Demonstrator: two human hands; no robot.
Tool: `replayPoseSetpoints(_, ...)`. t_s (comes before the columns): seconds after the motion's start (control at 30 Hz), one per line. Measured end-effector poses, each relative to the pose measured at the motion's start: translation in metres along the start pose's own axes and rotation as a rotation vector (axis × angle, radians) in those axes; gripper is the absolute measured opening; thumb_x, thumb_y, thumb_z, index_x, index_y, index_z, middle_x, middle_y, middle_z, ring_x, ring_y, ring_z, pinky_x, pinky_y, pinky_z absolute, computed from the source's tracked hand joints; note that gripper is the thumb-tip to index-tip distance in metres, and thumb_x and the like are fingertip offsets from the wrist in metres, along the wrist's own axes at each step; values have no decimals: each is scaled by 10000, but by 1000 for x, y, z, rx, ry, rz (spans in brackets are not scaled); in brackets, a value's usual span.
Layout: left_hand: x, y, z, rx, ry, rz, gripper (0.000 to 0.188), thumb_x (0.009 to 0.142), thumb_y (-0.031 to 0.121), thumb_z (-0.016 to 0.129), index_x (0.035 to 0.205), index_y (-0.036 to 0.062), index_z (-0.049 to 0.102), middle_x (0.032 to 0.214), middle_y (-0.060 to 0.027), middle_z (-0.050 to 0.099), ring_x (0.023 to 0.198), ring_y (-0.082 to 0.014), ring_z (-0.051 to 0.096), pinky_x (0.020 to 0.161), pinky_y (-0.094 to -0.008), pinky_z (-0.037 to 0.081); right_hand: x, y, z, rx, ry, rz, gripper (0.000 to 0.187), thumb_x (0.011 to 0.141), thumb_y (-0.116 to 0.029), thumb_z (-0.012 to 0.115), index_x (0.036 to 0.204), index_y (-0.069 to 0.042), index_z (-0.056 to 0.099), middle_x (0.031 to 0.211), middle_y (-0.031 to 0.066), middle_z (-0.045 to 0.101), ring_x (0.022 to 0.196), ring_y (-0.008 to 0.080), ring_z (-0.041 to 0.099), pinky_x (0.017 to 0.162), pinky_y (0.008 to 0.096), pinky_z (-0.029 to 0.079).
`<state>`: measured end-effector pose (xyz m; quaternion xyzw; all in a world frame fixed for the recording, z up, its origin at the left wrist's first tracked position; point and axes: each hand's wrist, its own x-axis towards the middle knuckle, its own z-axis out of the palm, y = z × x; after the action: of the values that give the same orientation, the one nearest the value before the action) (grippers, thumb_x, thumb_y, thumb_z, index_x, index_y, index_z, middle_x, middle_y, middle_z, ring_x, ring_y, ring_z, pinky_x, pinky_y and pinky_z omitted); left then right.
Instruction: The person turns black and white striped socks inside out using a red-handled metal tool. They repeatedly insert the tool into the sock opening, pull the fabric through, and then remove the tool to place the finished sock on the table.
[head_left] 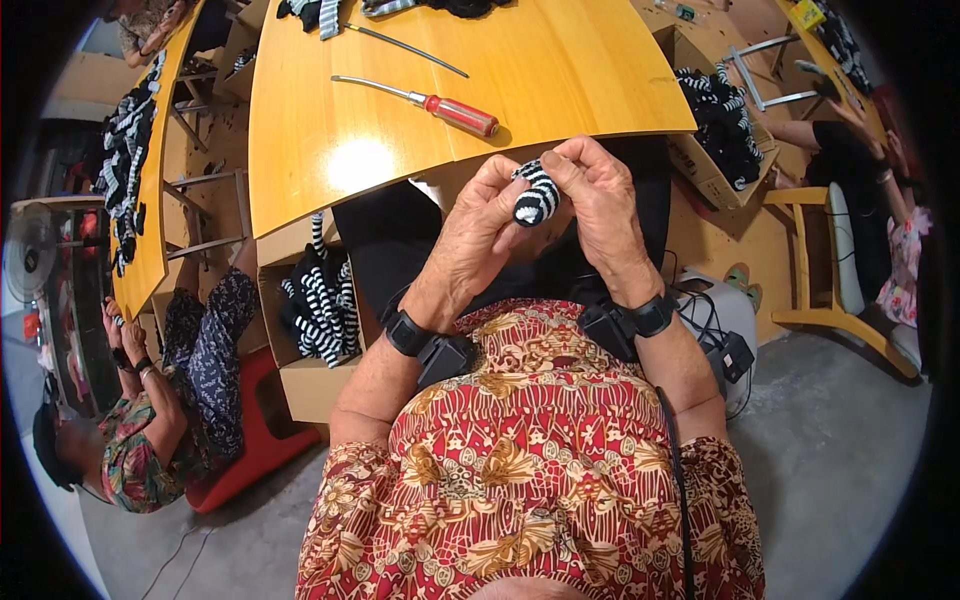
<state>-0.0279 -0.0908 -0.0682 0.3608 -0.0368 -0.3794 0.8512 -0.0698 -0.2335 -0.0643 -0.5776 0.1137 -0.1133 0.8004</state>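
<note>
My left hand (484,218) and my right hand (597,200) meet just off the near edge of the wooden table (560,60). Between them is a black-and-white striped knitted piece (537,193), bunched into a short tube with its rounded end toward me. Whether it is a sock or a glove I cannot tell. The fingers of both hands are closed on it, thumbs pressing its upper part from either side. On the table beyond lies a screwdriver-like tool with a red handle (462,114) and a bent metal shaft. A thin dark rod (410,50) lies behind it.
Striped and black knitwear (328,14) lies at the table's far edge. Open cardboard boxes of striped knitwear stand at the left (300,385) and right (715,185). A person (150,440) sits at the left by another table. A wooden chair (805,255) stands at the right.
</note>
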Motion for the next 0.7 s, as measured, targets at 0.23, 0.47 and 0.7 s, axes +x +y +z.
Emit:
replayPoseSetpoints(0.23,-5,4,0,-68,-177,-28,255,925,229,645,1073,97,485,781,15,568,445,-14,333,457,-150,313,0,13,1,177,-46,118,127,913,-166,651,869,-52,617,757,-30,611,653,14,538,584,167,431)
replayPoseSetpoints(0.47,-14,7,18,211,-269,-49,556,811,177,766,1278,102,474,924,58,524,623,13,432,458,-136,318,-9,14,-1,304,-217,-7,264,880,-280,648,903,-23,592,827,-6,602,723,37,554,637,182,439)
replayPoseSetpoints(0.7,-19,14,27,202,-289,-111,442,840,156,727,1236,99,542,847,48,543,507,14,369,416,-136,248,-13,11,-1,349,-296,-58,367,851,-353,636,942,-3,575,866,12,594,779,61,564,693,193,455)
